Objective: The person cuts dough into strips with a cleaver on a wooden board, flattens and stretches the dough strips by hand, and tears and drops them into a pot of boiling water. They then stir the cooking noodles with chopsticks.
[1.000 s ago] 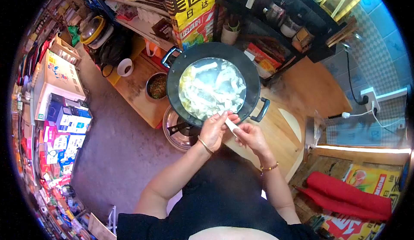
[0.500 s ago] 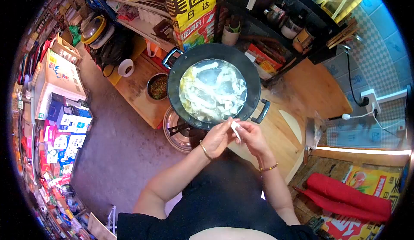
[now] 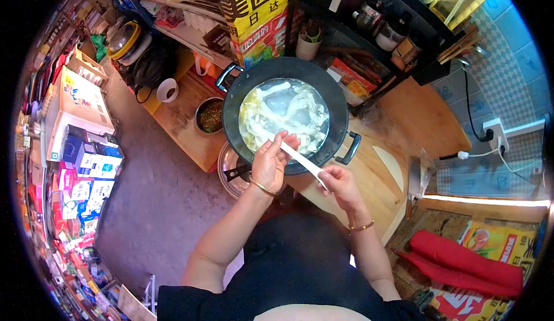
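A strip of white dough (image 3: 302, 160) is stretched slantwise between my two hands, over the near rim of a black two-handled pot (image 3: 238, 99). My left hand (image 3: 273, 160) pinches its upper left end above the liquid. The lower right end is pinched in my right hand (image 3: 339, 185), just beyond the pot's near right edge. Pale, wide noodle-like pieces (image 3: 265, 126) lie in the cloudy liquid inside the pot.
A bowl of chopped red and green food (image 3: 210, 116) and a white cup (image 3: 168, 90) stand left of the pot. A glass lid (image 3: 231, 176) lies under its near left side. Jars (image 3: 393, 34) fill a black shelf behind. Red cloth (image 3: 467, 260) lies at right.
The dough strip was short and bunched between my hands and is now drawn out long. My left hand has moved up and left over the pot; my right hand has shifted slightly right and down.
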The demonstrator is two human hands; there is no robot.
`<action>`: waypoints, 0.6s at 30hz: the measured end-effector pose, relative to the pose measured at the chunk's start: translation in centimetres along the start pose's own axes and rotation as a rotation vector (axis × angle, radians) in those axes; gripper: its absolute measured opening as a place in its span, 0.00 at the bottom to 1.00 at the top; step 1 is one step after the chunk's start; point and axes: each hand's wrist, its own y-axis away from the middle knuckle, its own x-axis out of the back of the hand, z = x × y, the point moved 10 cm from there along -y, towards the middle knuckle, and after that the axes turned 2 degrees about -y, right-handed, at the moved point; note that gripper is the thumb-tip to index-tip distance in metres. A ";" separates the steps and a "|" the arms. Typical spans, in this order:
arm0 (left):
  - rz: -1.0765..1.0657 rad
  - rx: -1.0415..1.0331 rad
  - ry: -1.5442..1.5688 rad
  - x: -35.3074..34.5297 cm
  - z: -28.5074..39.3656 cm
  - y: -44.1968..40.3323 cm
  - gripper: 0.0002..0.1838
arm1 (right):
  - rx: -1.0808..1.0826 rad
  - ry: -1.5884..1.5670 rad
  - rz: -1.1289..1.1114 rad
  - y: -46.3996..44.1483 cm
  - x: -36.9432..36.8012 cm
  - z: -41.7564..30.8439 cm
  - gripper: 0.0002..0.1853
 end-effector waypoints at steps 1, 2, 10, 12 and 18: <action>0.004 -0.038 0.072 -0.2 0.2 0.0 0.16 | 0.000 0.000 0.001 -0.1 0.0 0.0 0.07; -0.072 0.143 0.150 0.0 -2.7 -0.1 0.18 | -0.008 -0.083 0.006 -0.2 -0.2 0.2 0.07; -0.075 0.154 -0.002 -0.8 -3.4 1.3 0.13 | -0.006 0.112 0.000 -0.4 0.0 0.2 0.05; -0.053 0.119 -0.003 -0.5 -2.5 1.0 0.13 | -0.004 0.121 0.017 -0.4 0.5 0.5 0.05; -0.036 -0.009 -0.058 -0.3 -0.3 0.3 0.16 | 0.018 -0.047 0.012 -0.1 0.3 0.0 0.06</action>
